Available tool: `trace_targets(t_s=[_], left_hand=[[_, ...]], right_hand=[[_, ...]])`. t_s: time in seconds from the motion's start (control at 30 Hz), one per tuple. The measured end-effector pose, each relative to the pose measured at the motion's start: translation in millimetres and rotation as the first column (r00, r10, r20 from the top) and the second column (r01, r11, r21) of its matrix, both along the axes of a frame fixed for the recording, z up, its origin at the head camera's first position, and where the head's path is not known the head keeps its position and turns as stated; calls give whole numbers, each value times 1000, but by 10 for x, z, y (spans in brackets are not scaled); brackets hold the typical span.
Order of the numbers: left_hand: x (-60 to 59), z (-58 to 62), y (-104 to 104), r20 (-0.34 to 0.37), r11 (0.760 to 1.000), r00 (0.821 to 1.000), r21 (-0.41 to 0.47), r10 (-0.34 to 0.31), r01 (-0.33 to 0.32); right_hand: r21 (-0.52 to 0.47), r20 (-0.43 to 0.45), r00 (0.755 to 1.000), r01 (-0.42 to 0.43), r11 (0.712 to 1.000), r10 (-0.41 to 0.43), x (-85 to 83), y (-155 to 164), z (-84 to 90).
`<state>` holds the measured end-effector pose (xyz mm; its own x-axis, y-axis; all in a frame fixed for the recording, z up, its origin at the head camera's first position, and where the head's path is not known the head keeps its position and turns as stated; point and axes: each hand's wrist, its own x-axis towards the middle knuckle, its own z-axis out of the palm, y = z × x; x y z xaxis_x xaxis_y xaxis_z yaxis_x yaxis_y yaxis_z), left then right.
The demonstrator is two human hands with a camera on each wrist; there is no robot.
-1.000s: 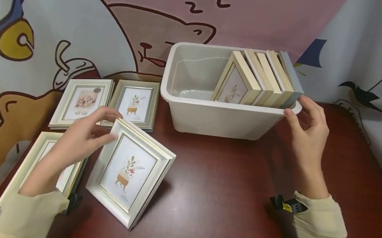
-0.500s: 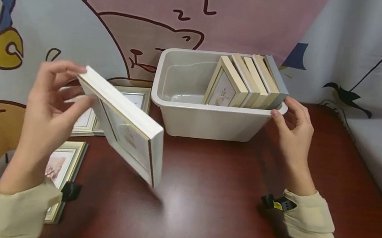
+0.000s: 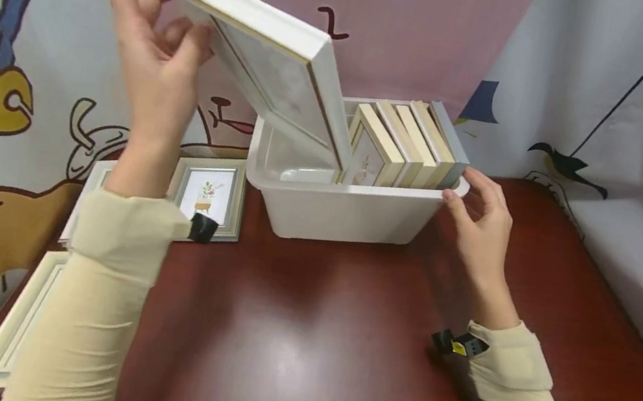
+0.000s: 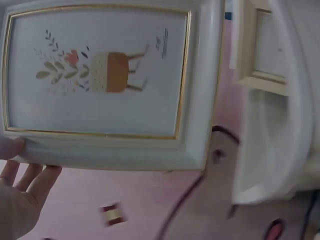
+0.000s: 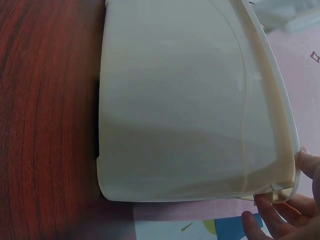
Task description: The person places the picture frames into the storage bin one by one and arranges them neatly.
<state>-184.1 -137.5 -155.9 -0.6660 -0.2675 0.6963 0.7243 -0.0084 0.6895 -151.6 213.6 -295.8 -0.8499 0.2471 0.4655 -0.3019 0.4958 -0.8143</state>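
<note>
Rightward, leaning frames (image 3: 423,148) crowd the bin (image 3: 350,217); flat frames (image 3: 207,192) lie outside, left.

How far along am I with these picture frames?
Looks done: several frames standing in the bin. In hand: your left hand holds a white frame near it; your right hand grips the bin's rim. Apparently left: at least three frames on the table.

White picture frame (image 3: 273,65), gold-trimmed, tilted, held up near off-white bin (image 3: 347,215)
</note>
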Motion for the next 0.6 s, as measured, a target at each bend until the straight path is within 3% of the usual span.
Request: trace_targets(t_s=[0.1, 0.27, 0.43, 0.6], left_hand=[[-225, -136, 176, 115, 1000, 993, -8, 7, -6], [-582, -543, 480, 278, 984, 957, -176, 79, -30], [-805, -841, 826, 318, 926, 936, -376, 153, -24], [-890, -943, 1031, 308, 865, 924, -499, 228, -47]], right_hand=[[16, 0, 1000, -2, 1000, 2, 23, -12, 25], [24, -16, 1000, -12, 1000, 12, 36, -43, 34], [27, -24, 999, -21, 999, 22, 54, -86, 20], [20, -20, 999, -44, 999, 44, 72, -130, 22]])
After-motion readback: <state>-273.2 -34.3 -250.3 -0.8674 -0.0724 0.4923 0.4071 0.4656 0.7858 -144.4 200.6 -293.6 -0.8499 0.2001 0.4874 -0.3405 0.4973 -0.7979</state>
